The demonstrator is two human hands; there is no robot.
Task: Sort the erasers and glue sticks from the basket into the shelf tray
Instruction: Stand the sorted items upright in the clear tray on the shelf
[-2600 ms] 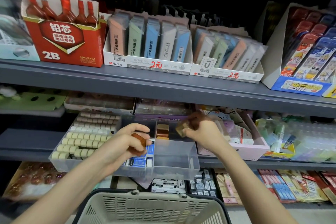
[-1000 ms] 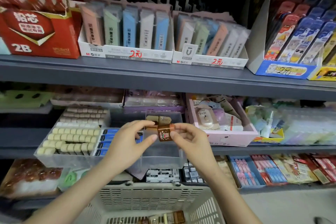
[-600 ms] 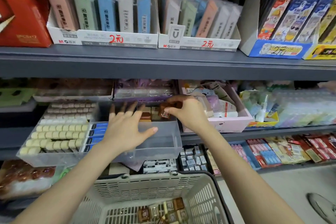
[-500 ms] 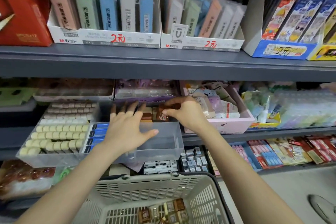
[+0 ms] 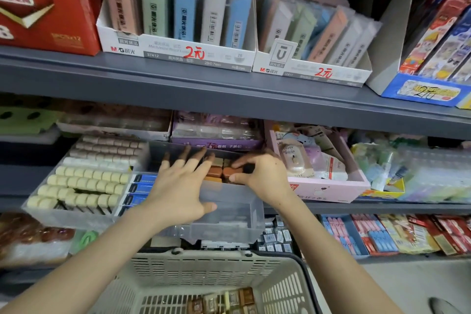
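eraser [image 5: 228, 172] pinched in tray [image 5: 229, 214], pink box [image 5: 328, 187] beside

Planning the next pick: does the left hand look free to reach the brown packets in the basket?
Probably yes. The left hand is spread open and empty at the clear tray, and the basket right below it is open-topped, with nothing lying over the brown packets.
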